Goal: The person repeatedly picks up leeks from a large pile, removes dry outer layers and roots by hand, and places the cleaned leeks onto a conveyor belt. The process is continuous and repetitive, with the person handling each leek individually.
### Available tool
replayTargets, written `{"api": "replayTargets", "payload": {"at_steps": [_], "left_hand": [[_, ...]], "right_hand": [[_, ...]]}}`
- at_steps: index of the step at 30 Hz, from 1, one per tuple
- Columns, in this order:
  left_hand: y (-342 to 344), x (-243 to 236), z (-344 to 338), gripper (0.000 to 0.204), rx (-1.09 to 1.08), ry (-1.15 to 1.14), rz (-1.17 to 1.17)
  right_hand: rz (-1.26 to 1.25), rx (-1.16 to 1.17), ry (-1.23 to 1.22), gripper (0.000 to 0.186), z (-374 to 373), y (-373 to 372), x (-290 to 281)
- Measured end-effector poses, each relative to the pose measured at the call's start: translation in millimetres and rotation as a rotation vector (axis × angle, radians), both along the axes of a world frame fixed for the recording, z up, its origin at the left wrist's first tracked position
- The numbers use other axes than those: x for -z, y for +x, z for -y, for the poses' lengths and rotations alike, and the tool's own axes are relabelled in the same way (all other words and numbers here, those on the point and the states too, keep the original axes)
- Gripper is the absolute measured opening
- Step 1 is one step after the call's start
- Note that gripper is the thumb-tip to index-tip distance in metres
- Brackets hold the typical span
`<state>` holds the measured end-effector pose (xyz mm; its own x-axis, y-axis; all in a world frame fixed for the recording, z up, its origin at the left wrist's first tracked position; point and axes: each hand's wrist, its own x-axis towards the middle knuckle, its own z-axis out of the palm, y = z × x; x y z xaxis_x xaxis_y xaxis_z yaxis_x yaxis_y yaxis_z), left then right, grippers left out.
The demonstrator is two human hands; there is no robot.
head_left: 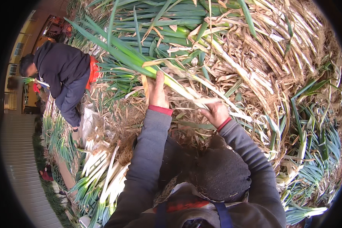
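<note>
A long green onion slants across in front of me, its green leaves pointing to the upper left and its white shank toward the lower right. My left hand is wrapped round it where green turns to white, the thumb lying on top. Lower on the white shank, my right hand pinches at a pale strip of outer skin, slightly blurred. Dry brown husks lie beneath and beyond both hands.
A large heap of unpeeled green onions fills the far side. Cleaner white-stemmed green onions are piled at my lower left, and more leafy ones lie at the right. Another person bends over at the left.
</note>
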<state>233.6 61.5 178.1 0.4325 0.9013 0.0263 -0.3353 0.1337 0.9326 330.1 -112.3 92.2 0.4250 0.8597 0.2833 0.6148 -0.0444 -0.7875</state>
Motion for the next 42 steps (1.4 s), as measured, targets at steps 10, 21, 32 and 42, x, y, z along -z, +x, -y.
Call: {"api": "replayTargets", "payload": {"at_steps": [10,21,32,42], "left_hand": [[0,16,-5,0.028,-0.012,-0.085,0.111],[-34,17,-39,0.029,-0.055,-0.306,0.265],[-120,-26,-149,0.043,-0.231,-0.358,0.306],[-109,-59,-151,0.045,0.011,-0.498,0.445]], "right_hand": [[-0.54,-0.178,0.154,0.023,-70,14,-9],[-1.53,0.026,0.13,0.034,-33,8,18],[-0.044,0.593,-0.915,0.031,320,107,130],[0.174,0.088,-0.192,0.049,92,30,31]]}}
